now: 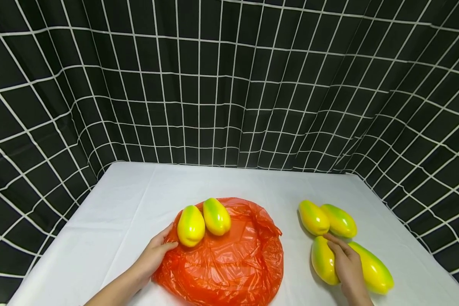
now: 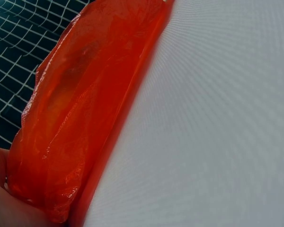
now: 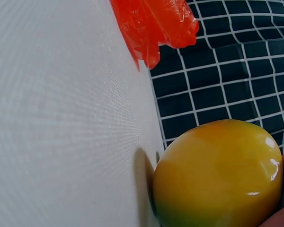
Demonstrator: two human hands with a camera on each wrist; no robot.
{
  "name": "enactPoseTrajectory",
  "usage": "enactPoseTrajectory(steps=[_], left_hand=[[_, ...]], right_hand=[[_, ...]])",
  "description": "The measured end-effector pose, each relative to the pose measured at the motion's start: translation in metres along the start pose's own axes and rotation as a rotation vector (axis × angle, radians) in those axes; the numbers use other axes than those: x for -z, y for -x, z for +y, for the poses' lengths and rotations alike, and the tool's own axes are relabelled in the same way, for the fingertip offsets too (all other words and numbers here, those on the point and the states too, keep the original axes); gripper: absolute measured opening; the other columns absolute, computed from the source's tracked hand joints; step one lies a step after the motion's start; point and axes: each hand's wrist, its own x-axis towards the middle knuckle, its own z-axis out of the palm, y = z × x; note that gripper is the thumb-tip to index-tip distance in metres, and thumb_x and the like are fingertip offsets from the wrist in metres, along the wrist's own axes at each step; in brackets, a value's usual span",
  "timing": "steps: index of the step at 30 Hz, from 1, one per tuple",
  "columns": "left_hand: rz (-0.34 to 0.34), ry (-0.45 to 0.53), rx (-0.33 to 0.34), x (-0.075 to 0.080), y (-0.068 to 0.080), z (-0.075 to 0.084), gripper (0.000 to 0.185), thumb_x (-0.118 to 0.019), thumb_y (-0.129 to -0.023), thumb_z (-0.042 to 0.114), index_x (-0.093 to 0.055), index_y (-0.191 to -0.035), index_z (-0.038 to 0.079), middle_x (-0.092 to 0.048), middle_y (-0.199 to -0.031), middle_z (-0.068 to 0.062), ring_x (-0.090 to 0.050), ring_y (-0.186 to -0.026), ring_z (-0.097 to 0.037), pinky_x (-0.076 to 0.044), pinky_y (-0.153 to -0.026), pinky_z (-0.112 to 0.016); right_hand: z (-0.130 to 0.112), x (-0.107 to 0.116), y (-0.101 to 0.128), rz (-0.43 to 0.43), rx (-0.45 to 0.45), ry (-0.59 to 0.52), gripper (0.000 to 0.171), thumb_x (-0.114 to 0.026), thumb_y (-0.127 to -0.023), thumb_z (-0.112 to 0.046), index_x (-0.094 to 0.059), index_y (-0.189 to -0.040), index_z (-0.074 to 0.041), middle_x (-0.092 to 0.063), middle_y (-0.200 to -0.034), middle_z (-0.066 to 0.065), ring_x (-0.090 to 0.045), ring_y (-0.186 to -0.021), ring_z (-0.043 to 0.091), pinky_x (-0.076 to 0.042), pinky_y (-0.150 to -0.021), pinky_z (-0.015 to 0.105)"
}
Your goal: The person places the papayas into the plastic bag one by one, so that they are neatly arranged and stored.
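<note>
Head view shows a crinkly, glossy orange plastic bag [image 1: 229, 259] spread flat and roughly round in the middle of the bench [image 1: 111, 204], which has a smooth white cloth over it. Two shiny, egg-shaped papayas [image 1: 203, 221], yellow fading to green, lie side by side on the far-left part of the bag. The left hand [image 1: 153, 255] comes in low from the near-left of the bag, palm down, fingers [image 1: 164, 238] loosely spread on the bag's edge with the thumb touching the nearer fruit, not clenched round anything. Well to the right of the bag there's a cluster of four more papayas. The right hand [image 1: 348, 267] lies on top of the two nearest ones, fingers curled over the left papaya [image 1: 322, 261]; the long papaya [image 1: 375, 270] sits just beside it. Behind everything hangs a black grid curtain [image 1: 229, 85].
</note>
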Motion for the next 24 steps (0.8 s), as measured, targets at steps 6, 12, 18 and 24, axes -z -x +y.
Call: enactPoseTrajectory(steps=[6,12,18,24], left_hand=[[0.013,0.001,0.010,-0.001,0.001,0.000,0.066,-0.048,-0.091,0.012,-0.017,-0.148,0.003,-0.013,-0.156,-0.016,-0.006,-0.143,-0.036,-0.007,-0.115,-0.055],[0.009,-0.002,0.008,-0.001,0.000,0.001,0.067,-0.048,-0.091,0.014,-0.015,-0.149,0.003,-0.011,-0.156,-0.017,-0.004,-0.143,-0.038,-0.006,-0.114,-0.057],[0.007,0.002,0.004,-0.001,0.001,0.001,0.067,-0.048,-0.091,0.014,-0.016,-0.149,0.004,-0.012,-0.156,-0.017,-0.008,-0.143,-0.037,-0.009,-0.114,-0.055],[0.009,0.002,0.003,-0.001,0.001,0.001,0.067,-0.048,-0.091,0.013,-0.016,-0.149,0.003,-0.012,-0.156,-0.017,-0.007,-0.143,-0.037,-0.009,-0.114,-0.055]], right_hand=[[0.000,0.001,0.001,-0.005,-0.028,-0.017,0.050,-0.024,-0.100,-0.031,-0.034,-0.144,-0.008,-0.026,-0.152,0.017,-0.015,-0.142,0.036,-0.014,-0.115,0.056],[-0.005,0.003,0.006,-0.019,-0.006,-0.048,0.051,-0.024,-0.100,-0.032,-0.033,-0.144,-0.008,-0.023,-0.154,0.016,-0.009,-0.144,0.035,-0.010,-0.116,0.055],[-0.009,0.003,0.008,-0.019,-0.001,-0.078,0.051,-0.025,-0.100,-0.033,-0.034,-0.144,-0.007,-0.023,-0.154,0.016,-0.011,-0.144,0.033,-0.010,-0.116,0.054],[-0.011,0.003,0.007,-0.011,-0.046,-0.178,0.052,-0.028,-0.100,-0.038,-0.033,-0.144,-0.011,-0.031,-0.149,0.005,-0.024,-0.134,0.022,-0.020,-0.115,0.049]])
